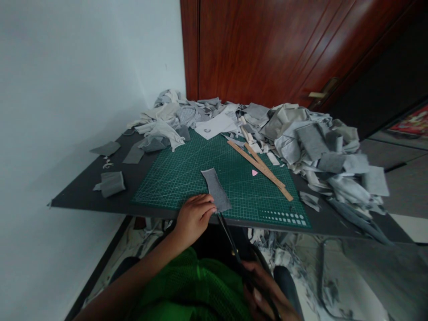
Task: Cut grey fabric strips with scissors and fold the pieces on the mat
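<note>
A grey strip of fabric (218,191) lies on the green cutting mat (182,171) near the table's front edge. My left hand (194,217) is closed at its lower left corner, thumb and fingers pinching the cloth. Black-handled scissors (230,243) are gripped in my right hand (267,290), low in front of my body. Their blade tips point up and away, touching or nearly touching the strip's near edge beside my left fingertips. Whether the blades are parted is hard to see.
Two wooden rulers (257,162) cross on the mat, with a pink tailor's chalk (254,172) nearby. Piles of grey and white fabric scraps (294,133) cover the table's back and right side. A folded grey cloth (113,183) lies at left. Scraps litter the floor.
</note>
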### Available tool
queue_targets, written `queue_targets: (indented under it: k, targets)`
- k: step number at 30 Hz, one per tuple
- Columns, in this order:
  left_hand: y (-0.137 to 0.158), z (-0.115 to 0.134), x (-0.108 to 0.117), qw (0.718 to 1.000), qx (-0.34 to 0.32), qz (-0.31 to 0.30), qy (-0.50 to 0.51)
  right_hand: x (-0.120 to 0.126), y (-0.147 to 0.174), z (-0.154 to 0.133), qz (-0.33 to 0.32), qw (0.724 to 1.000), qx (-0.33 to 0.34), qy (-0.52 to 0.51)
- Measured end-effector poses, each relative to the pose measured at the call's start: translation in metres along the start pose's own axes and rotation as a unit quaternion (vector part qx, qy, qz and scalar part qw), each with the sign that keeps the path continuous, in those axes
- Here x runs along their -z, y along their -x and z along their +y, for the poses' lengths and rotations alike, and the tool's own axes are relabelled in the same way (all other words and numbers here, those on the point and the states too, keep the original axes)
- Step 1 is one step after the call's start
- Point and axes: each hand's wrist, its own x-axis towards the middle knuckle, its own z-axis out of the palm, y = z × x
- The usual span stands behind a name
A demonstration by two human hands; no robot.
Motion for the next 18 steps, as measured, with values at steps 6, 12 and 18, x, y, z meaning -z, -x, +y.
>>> queue_targets:
  k: [6, 12, 18]
  targets:
    - [0.0057, -0.0054, -0.0010, 0.999, -0.028, 0.017, -0.003, -0.0039, -0.0089, -0.0029, -0.050, 0.997, -0.011, -0.056]
    - [0.0040, -0.0053, -0.0033, 1.000, -0.007, 0.022, 0.011, -0.0017, -0.0072, -0.0006, -0.049, 0.998, 0.031, -0.022]
    - [0.0007, -0.0014, -0.0046, 0.999, 0.013, 0.033, 0.037, 0.0055, -0.0029, 0.0039, -0.031, 0.999, 0.037, 0.007]
